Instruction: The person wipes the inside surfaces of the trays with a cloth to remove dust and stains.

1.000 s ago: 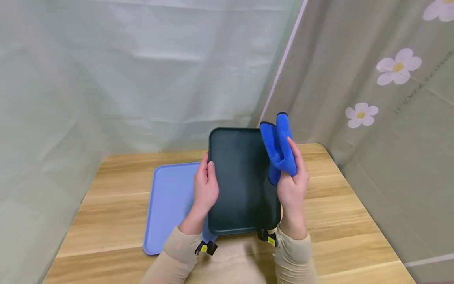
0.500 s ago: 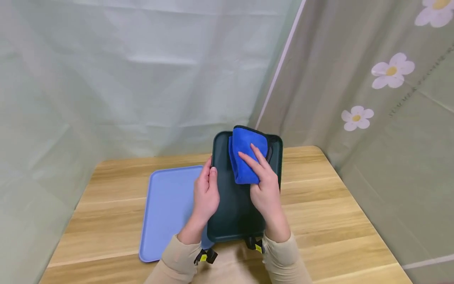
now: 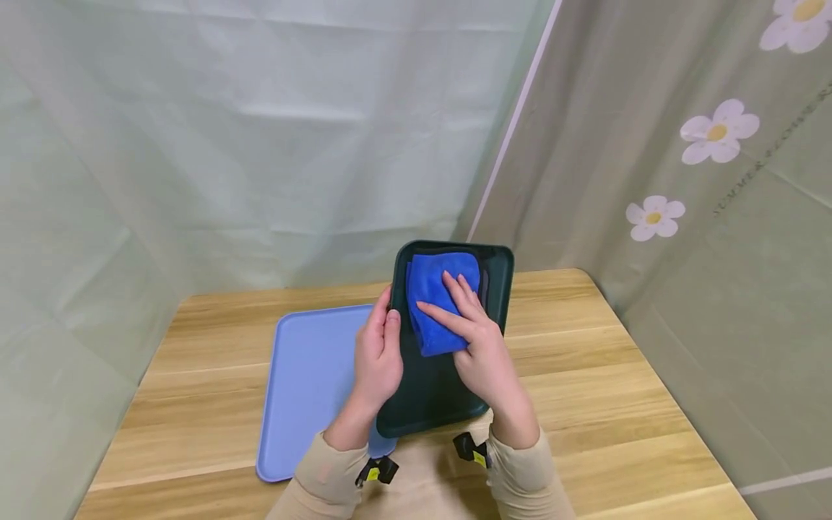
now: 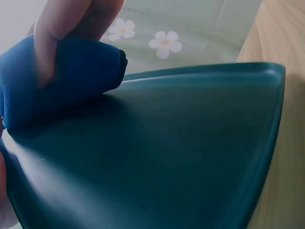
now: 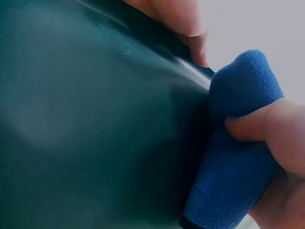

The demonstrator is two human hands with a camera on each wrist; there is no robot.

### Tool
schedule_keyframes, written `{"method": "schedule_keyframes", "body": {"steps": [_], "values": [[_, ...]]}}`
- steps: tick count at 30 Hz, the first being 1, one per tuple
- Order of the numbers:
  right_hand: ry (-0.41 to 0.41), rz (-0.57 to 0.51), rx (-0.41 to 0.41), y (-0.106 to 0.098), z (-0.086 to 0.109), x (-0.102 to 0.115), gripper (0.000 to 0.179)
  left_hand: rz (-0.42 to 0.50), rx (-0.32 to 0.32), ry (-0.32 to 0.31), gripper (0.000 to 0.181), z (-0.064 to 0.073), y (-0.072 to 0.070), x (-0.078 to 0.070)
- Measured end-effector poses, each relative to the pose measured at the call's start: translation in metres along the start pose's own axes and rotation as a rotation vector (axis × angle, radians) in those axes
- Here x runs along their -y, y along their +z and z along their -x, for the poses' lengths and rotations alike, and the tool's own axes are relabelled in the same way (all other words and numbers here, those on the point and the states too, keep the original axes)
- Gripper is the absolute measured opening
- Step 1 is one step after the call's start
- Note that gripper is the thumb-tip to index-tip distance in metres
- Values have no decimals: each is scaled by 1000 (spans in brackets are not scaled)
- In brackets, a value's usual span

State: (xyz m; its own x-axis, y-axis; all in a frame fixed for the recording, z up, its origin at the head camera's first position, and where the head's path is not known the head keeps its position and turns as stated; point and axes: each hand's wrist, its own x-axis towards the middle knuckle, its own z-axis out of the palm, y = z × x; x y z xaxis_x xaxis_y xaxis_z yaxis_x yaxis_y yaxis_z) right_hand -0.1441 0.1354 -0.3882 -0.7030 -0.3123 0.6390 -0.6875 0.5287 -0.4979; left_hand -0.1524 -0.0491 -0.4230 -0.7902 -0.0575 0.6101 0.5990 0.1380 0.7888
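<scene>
Wood-grained tabletop (image 3: 617, 404) spreads below the dark green tray (image 3: 422, 401), which appears held up off it, tilted toward the person. Nearest, on the person's side of that tray, are two beige sleeves (image 3: 328, 473), each with a small black device (image 3: 377, 471) by the cuff. At the tray's left edge, the left hand (image 3: 378, 365) grips the rim, thumb in front and fingers reaching behind. Over the tray's face, the right hand (image 3: 484, 354) holds the blue cloth (image 3: 429, 278), fingers spread across it and thumb against its fold; the cloth lies on the tray's upper part.

Judging by looks, the tray should be light, stiff, fairly slippery and not fragile; its raised rim, midway along a long side, seems the best hold. The cloth looks soft and apt to bunch, so spread fingers with the thumb in the fold should suit it.

Left of the dark green tray and partly hidden by it, the light blue tray (image 3: 312, 383) lies flat. Beyond, a pale sheet (image 3: 292, 144) hangs; right of the tray, a grey-green sheet (image 3: 585, 144) shows three white flowers (image 3: 655, 218), one cut off. Counted: two hands, two trays, one cloth.
</scene>
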Motion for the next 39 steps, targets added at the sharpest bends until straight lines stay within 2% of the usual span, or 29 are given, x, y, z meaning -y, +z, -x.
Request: {"method": "schedule_keyframes", "body": {"steps": [4, 9, 17, 22, 27, 31, 39], "values": [[-19, 5, -5, -1, 1, 4, 72, 2, 13, 49, 44, 0, 0, 0], [-31, 26, 9, -1, 0, 7, 74, 16, -10, 82, 44, 1, 0, 2], [-30, 36, -2, 1, 0, 8, 74, 7, -2, 141, 46, 2, 1, 1], [-6, 82, -32, 2, 1, 8, 84, -44, 5, 214, 48, 2, 4, 0], [7, 118, -55, 2, 2, 10, 87, -31, 25, 279, 49, 2, 8, 0], [-25, 148, -46, 2, 1, 12, 83, -7, 23, 267, 52, 4, 11, -2], [-56, 201, -24, -1, 1, 8, 94, 40, 50, 190, 51, 7, 13, -5]]}}
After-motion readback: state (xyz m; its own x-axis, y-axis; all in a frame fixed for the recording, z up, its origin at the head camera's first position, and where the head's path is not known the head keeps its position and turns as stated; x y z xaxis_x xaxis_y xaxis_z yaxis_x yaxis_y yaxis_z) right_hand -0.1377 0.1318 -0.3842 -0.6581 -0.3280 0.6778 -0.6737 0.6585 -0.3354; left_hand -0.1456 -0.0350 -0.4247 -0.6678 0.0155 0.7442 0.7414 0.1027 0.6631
